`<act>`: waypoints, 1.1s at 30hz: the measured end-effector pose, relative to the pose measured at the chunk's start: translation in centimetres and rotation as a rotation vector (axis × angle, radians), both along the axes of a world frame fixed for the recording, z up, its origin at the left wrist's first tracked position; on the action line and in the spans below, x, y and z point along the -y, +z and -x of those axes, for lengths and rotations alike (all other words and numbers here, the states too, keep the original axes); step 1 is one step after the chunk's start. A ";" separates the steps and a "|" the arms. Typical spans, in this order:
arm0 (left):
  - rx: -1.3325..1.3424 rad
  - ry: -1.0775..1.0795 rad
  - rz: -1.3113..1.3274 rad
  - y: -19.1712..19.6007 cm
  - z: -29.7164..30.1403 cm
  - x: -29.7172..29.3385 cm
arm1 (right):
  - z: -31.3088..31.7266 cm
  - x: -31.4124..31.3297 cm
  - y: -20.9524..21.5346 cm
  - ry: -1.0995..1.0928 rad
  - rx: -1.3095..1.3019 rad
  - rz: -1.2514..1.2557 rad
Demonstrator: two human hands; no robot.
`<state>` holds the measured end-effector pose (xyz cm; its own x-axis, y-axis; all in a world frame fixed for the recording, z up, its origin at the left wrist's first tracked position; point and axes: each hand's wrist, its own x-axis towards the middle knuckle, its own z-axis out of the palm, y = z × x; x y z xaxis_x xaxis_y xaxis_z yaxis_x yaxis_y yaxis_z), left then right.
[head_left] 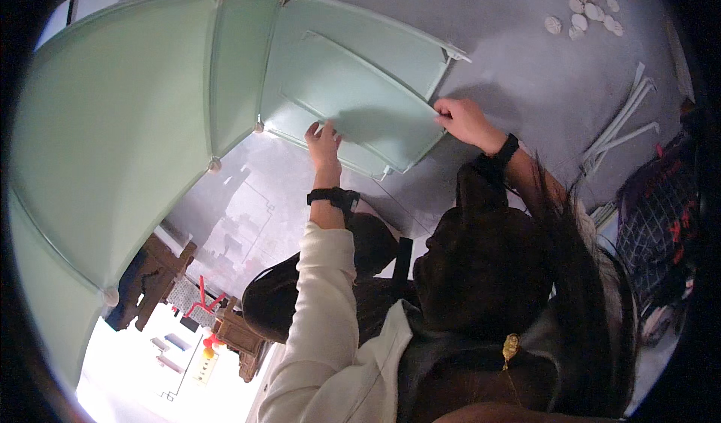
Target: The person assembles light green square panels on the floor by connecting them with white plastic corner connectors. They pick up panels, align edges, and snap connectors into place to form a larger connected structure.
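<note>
A pale green rectangular panel (375, 93) with light rails along its long edges lies tilted inside the end bay of a large green framed unit (150, 100). My right hand (467, 123) pinches the panel's right end between thumb and fingers. At its near long edge, my left hand (323, 145) has curled fingers on the rail; the fingertips are partly hidden. A thin frame bar with a white end (457, 54) sticks out past the far right corner of the unit. Round cream-coloured knobs (214, 165) sit at the joints along the unit's near edge.
Several round cream pieces (578, 6) lie on the grey floor at the far right. Below them rest several white rods (622, 123). A dark quilted bag (657, 205) stands at the right. Brown wooden furniture (240, 333) is at the lower left.
</note>
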<state>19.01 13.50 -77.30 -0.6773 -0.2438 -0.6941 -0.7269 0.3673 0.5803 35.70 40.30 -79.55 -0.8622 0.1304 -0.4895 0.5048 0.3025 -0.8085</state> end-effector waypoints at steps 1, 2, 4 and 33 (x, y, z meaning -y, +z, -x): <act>0.021 -0.018 -0.013 -0.2 0.5 0.4 | -0.1 0.3 -0.1 0.067 0.038 0.029; 0.061 -0.043 -0.010 -0.1 0.9 0.6 | -0.5 0.5 -0.2 0.122 0.045 0.061; 0.105 -0.084 -0.216 1.2 1.9 0.8 | -1.3 1.3 0.0 0.207 0.123 0.125; 0.933 -0.549 -0.553 7.4 -11.1 1.7 | -2.1 -3.2 19.6 -0.680 0.256 0.336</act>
<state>30.10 11.83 -69.93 0.2178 0.4017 -0.8895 -0.7742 0.6261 0.0931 37.78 43.54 -59.95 -0.5024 0.3975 -0.7679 0.6731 -0.3777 -0.6358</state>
